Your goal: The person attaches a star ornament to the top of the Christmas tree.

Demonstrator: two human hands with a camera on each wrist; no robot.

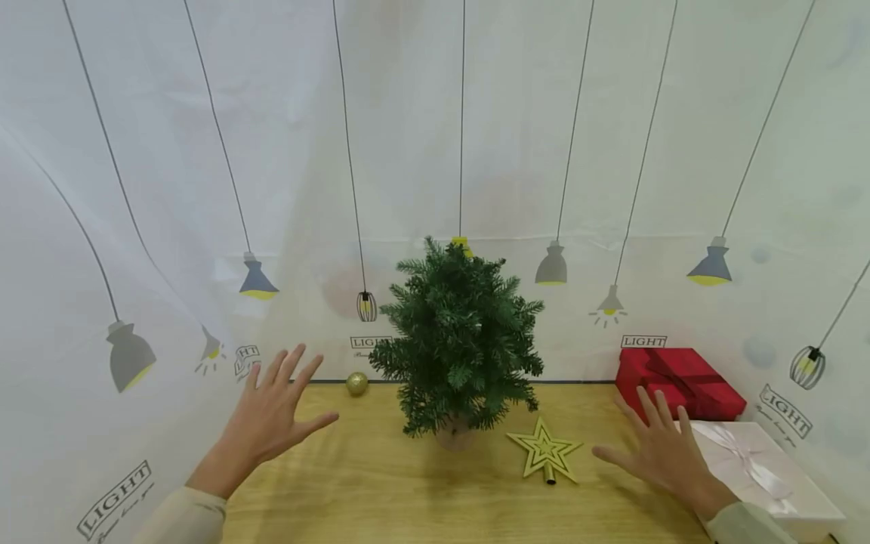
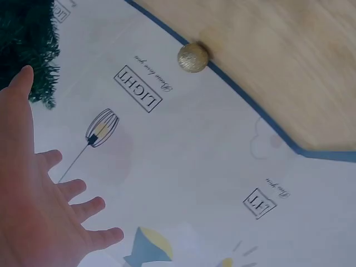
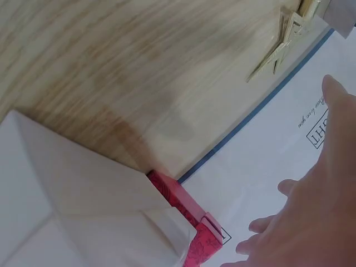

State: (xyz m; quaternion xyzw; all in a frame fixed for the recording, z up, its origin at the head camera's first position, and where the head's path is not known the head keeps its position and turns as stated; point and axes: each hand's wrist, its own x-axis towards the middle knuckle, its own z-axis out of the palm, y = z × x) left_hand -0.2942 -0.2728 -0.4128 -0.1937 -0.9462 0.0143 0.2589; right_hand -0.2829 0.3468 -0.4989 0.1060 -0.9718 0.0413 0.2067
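Note:
Both hands hover with fingers spread and hold nothing. My left hand [image 1: 275, 412] is left of a small green Christmas tree [image 1: 465, 340], nearest to a gold glitter ball [image 1: 356, 384] at the table's back edge. My right hand [image 1: 662, 453] is on the other side, between a gold star tree topper [image 1: 544, 449] and the gift boxes. The tree stands upright on a pale base [image 1: 455, 434]. Flat on the table lies the star, its short tube pointing toward me. In the left wrist view the ball [image 2: 193, 58] sits right at the blue edge strip.
A red gift box [image 1: 680, 385] with a dark ribbon stands at the back right. In front of it is a white box [image 1: 775, 472] with a pale bow. Behind the wooden table [image 1: 353, 491] hangs a white curtain [image 1: 408, 151] printed with lamps.

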